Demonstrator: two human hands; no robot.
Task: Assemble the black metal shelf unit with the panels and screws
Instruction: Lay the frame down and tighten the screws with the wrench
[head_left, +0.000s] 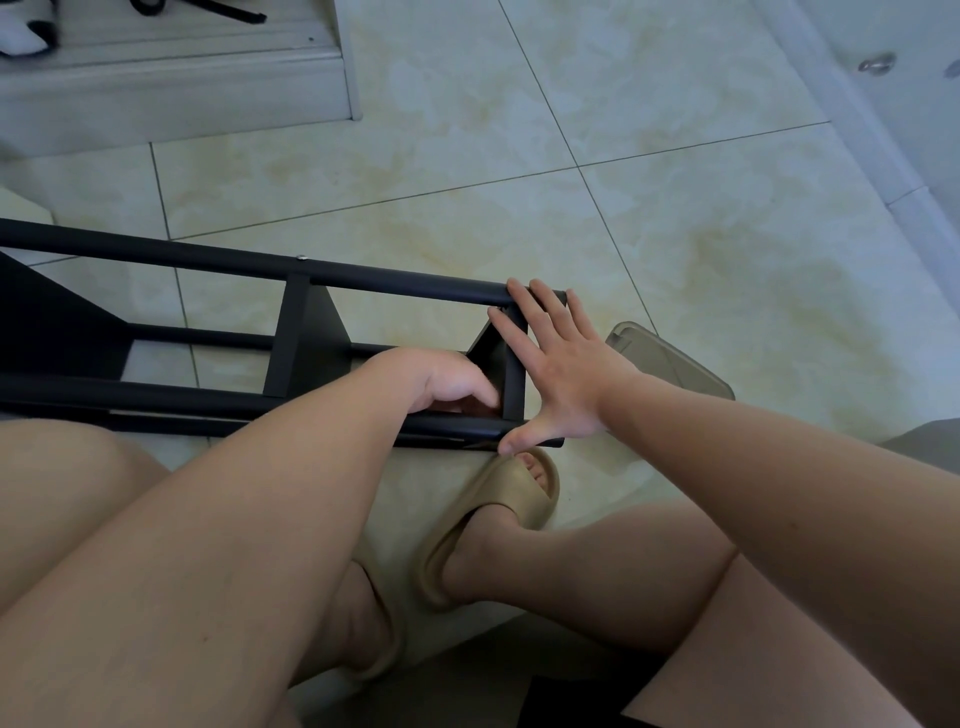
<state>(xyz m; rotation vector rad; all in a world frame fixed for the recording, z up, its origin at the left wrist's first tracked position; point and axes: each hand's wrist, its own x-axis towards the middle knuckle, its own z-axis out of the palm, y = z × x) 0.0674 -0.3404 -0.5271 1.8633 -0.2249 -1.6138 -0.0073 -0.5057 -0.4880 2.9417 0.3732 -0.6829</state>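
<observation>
The black metal shelf unit (260, 270) lies on its side on the tiled floor, its long rails running from the left edge to the middle. A black panel (296, 343) stands between the rails, and an end panel (511, 374) closes the right end. My right hand (556, 374) lies flat with spread fingers against that end panel, its thumb by the near rail. My left hand (441, 379) reaches inside the frame behind the end panel, fingers curled; what they hold is hidden.
A translucent grey plastic lid or container (675, 364) lies on the floor right of the shelf end. My feet in tan slippers (498, 519) are just under the near rail. A grey step (176, 88) rises at the top left.
</observation>
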